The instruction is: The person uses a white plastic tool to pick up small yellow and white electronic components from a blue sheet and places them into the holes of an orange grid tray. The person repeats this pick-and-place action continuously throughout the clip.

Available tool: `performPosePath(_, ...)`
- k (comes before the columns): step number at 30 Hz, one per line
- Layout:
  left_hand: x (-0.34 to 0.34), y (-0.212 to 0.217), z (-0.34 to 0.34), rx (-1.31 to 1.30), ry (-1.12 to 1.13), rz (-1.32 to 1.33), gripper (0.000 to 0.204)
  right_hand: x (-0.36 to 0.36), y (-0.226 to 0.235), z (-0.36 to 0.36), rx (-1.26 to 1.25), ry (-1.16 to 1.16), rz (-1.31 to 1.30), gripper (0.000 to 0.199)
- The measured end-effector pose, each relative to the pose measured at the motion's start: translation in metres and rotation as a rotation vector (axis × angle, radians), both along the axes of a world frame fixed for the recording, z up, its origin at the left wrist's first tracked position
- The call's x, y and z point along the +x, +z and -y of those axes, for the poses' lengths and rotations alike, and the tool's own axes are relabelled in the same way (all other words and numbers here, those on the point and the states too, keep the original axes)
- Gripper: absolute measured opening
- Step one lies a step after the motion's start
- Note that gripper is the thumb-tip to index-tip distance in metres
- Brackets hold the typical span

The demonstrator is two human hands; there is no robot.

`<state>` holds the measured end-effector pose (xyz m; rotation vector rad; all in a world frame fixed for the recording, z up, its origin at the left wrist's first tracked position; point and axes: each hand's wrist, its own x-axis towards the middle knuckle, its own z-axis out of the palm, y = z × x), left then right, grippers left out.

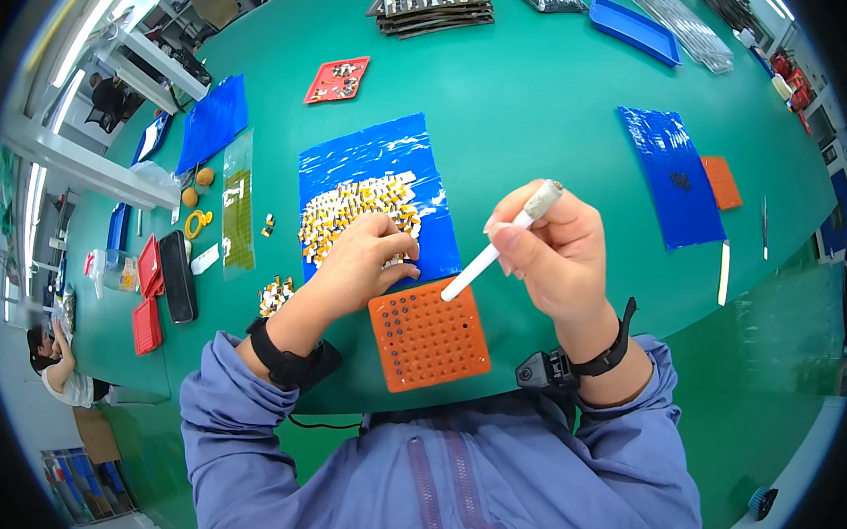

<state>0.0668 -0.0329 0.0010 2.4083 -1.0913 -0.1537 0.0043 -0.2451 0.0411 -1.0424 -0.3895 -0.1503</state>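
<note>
My right hand [551,256] is shut on a white pen-like tool [495,247], whose tip points down at the top right corner of an orange square tray [430,339] full of small holes. My left hand [362,262] rests with curled fingers on a pile of small yellow and white parts [350,209], touching them at the pile's near edge. The pile lies on a blue plastic sheet [376,154] just behind the orange tray. Whether the fingers pinch a part is hidden. Both wrists wear black bands.
On the green table [543,118] lie another blue sheet [673,176] with an orange tray [722,181] at right, a red tray [337,79] behind, stacked dark trays [433,5], a blue bin [634,28]. Red and black cases [163,286] at left. A person [55,367] sits far left.
</note>
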Motion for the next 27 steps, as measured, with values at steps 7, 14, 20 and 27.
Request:
performPosePath(7,-0.002,0.003,-0.003,-0.075,0.008,-0.066,0.014,0.0,-0.004,0.001,-0.073,0.011,0.03,0.008)
performPosePath(14,-0.03,0.037,-0.031,-0.654,0.289,-0.643,0.008,0.0,-0.004,-0.005,-0.217,0.038,0.011,0.009)
performPosePath(20,-0.054,0.018,-0.031,-1.368,-0.039,-0.943,0.007,-0.005,-0.001,-0.01,-0.358,0.161,-0.081,0.011)
performPosePath(27,-0.058,0.0,-0.024,-1.501,-0.211,-1.099,0.011,-0.002,-0.011,-0.016,-0.328,0.195,-0.083,0.012)
